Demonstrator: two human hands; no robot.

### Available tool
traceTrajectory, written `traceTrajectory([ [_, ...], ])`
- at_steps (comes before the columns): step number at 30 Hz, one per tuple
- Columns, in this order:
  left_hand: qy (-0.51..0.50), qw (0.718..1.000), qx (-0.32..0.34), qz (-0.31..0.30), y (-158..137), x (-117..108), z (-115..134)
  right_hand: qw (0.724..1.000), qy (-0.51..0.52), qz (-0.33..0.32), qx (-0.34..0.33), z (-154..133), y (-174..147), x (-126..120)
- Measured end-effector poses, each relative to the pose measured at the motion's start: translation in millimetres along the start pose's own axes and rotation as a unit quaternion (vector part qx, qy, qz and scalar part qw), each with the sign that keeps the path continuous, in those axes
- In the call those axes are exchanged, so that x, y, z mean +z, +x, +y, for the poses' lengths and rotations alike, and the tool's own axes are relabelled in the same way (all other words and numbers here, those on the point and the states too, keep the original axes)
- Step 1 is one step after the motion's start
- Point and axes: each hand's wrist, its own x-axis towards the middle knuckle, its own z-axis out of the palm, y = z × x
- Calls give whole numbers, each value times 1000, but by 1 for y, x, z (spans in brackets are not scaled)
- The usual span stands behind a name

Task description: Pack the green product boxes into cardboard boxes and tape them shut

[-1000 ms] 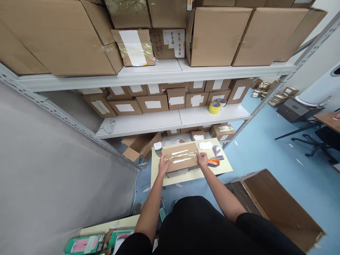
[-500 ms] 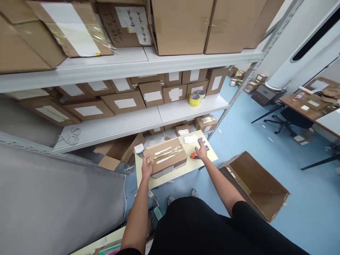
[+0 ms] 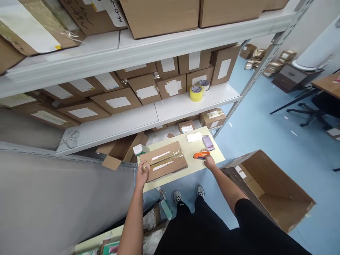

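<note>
Storage rack point(image 3: 138, 121), largest element, spanning the far side, its shelves lined with brown boxes. Large open box point(image 3: 281, 184), on the floor at near right, its interior facing up. Desk point(image 3: 195, 163), pale yellow, at centre, before the rack. Open carton point(image 3: 119, 148), flaps spread, just beyond the desk's left end. Closed box point(image 3: 171, 169), lying flat on the left half of the desk; its top flaps meet, shiny tape covers the lengthwise seam, and one white strip lies on each side of it.

The hands are apart. The left hand point(image 3: 142, 173) is clamped on the left end of the closed box, at the end of the tape. The right hand point(image 3: 209, 162) is at the near right end of an orange tool point(image 3: 200, 155), probably a tape cutter; whether the fingers are closed around it cannot be told. Smaller items: a green-and-white packet point(image 3: 140, 149) at the box's far left corner, white paper point(image 3: 194, 137) at the far edge, a blurred purple item point(image 3: 208, 142) at far right, and a yellow tape roll point(image 3: 196, 94) on the middle shelf.

Progress, as judged: closing and taping the top appears done; pressing down the left tape end may remain. Underside hidden.
</note>
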Motion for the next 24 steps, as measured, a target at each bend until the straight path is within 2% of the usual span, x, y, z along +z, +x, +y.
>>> traceTrajectory([
  [5, 0, 1000, -22, -6, -18, -11, -5, 999, 37, 21, -34, -2, 19, 7],
  [10, -25, 999, -43, 4, -28, -7, -2, 995, 59, 65, -43, -5, 23, -17],
  [14, -46, 998, -42, 4, -27, 12, 11, 992, 44, 90, -75, 3, 6, -53],
  [17, -56, 998, -25, -8, -23, 35, 27, 984, 111, 99, -101, 12, -14, -83],
  [19, -53, 998, -12, -16, -19, 53, 39, 978, 162, 99, -91, 14, -30, -102],
  [22, -38, 999, -7, -16, -13, 76, 54, 964, 224, 120, -76, 8, -54, -125],
  [24, -25, 1000, -6, -10, -8, 81, 56, 953, 260, 132, -79, -1, -69, -138],
])
